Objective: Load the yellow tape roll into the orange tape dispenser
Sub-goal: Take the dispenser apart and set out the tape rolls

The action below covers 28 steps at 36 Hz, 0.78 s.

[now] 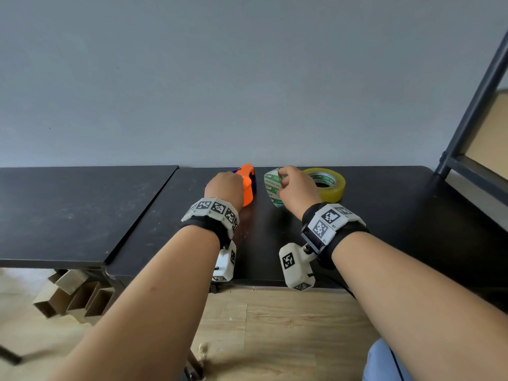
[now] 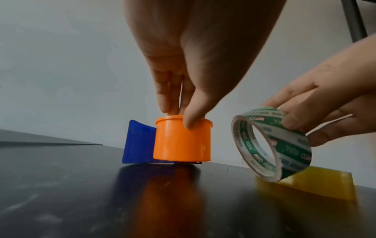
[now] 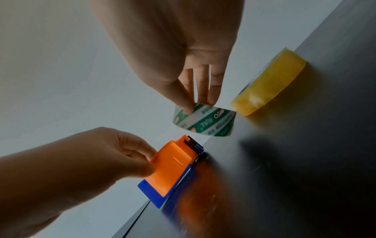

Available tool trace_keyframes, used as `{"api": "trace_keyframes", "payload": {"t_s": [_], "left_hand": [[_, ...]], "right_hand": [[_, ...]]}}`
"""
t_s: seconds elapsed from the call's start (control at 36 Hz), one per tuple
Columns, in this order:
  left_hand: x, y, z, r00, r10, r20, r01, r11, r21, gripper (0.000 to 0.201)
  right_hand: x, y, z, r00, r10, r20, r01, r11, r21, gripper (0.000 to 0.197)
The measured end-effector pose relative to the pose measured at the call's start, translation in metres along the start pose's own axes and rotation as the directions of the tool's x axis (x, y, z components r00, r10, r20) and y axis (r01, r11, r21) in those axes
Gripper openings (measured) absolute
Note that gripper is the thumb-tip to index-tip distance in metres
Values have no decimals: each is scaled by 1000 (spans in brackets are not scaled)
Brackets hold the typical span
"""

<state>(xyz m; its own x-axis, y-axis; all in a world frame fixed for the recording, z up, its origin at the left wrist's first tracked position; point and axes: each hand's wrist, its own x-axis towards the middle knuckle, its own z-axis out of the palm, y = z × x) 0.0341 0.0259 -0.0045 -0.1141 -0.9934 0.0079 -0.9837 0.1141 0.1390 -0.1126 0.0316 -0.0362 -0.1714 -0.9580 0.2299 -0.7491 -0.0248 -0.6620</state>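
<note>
The orange tape dispenser (image 1: 248, 185) with a blue plate (image 2: 138, 141) stands on the black table near the wall. My left hand (image 1: 224, 188) grips its orange drum (image 2: 182, 140) from above, thumb in front and fingers behind. My right hand (image 1: 298, 189) pinches an empty green-and-white printed tape core (image 1: 272, 188), tilted, just right of the dispenser; the core (image 2: 272, 145) shows hollow in the left wrist view. The yellow tape roll (image 1: 328, 184) lies flat on the table right behind that hand, untouched (image 3: 270, 87).
The black table (image 1: 398, 215) meets a second black tabletop (image 1: 68, 210) on the left. A dark metal shelf frame (image 1: 472, 111) stands at the right. Cardboard pieces (image 1: 71, 295) lie on the wooden floor under the left table.
</note>
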Motion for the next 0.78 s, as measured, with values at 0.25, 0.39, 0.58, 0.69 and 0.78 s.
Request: {"api": "trace_keyframes", "payload": {"t_s": [0.25,0.39,0.58,0.69,0.78], "left_hand": [[13,3,15,1000,17,-3,-17,1000,26,32],[20,16,21,992,75,-97,-72,997,39,35],[19,51,27,970,203,-133,-211,976,-46,39],[19,76,36,956,268,-118,-275,960,-47,41],[19,93,39,953,286,-104,-291,956,-36,43]], "right_hand": [[0,8,-5,1000,-5,15,5,1000,-5,37],[-2,13,-17,999,3,-48,-3,1000,0,36],[-9,36,-48,983,18,-181,-43,989,-139,36],[-11,58,-70,972,73,-224,-137,949,-284,35],[-11,75,-85,967,118,-227,-201,898,-390,33]]}}
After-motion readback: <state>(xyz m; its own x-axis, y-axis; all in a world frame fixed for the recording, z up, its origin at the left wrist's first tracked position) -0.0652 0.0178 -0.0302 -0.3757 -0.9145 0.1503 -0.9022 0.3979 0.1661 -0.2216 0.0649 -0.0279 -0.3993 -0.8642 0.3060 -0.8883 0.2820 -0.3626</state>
